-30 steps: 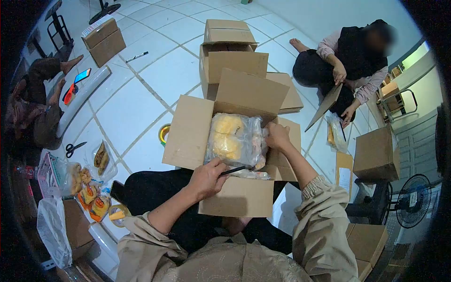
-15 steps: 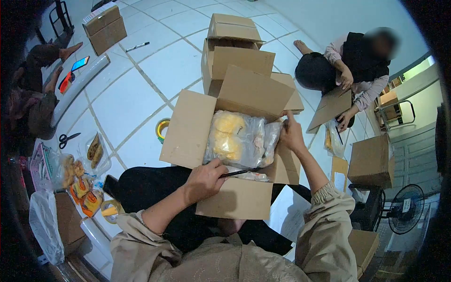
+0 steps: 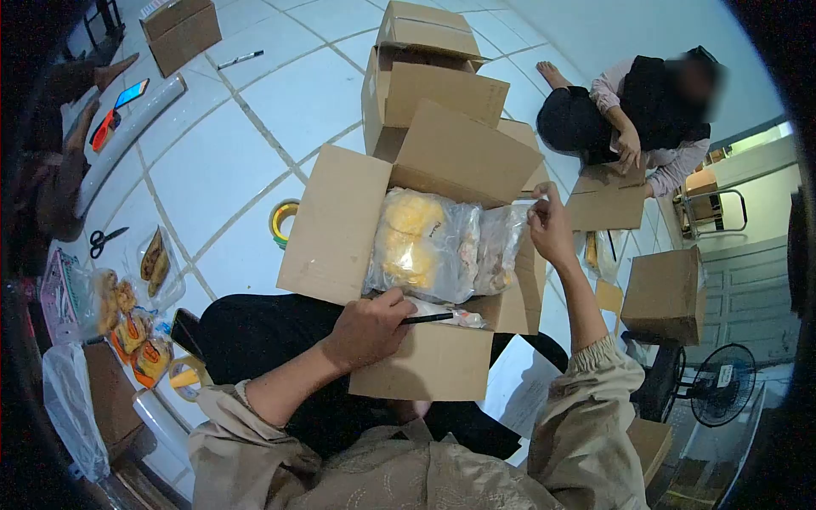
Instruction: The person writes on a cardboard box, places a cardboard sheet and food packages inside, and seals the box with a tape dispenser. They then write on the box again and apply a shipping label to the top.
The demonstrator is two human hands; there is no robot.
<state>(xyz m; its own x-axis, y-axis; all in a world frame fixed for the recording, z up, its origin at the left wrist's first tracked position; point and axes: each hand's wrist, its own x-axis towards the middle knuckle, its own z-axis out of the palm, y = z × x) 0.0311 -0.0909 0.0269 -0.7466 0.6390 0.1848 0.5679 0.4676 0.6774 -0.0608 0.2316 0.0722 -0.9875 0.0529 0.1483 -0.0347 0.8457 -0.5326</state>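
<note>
one open cardboard box, boxy with flat, stiff brown flaps, is in front of the person. at least three clear plastic packs show inside: one wrinkled, glossy bag with two rounded yellow lumps, a second bag of brownish, pinkish bits to its right, and one low packet near the front flap. the left hand is closed around one slim black pen over the front of the box. the right hand is by the far right corner, fingers bent; i cannot tell whether they pinch anything. on the smooth white floor tiles lie two round rolls of tape, one yellow and green, one paler, and one pair of black scissors. one person sits to the right, hands at a flat cardboard piece.
</note>
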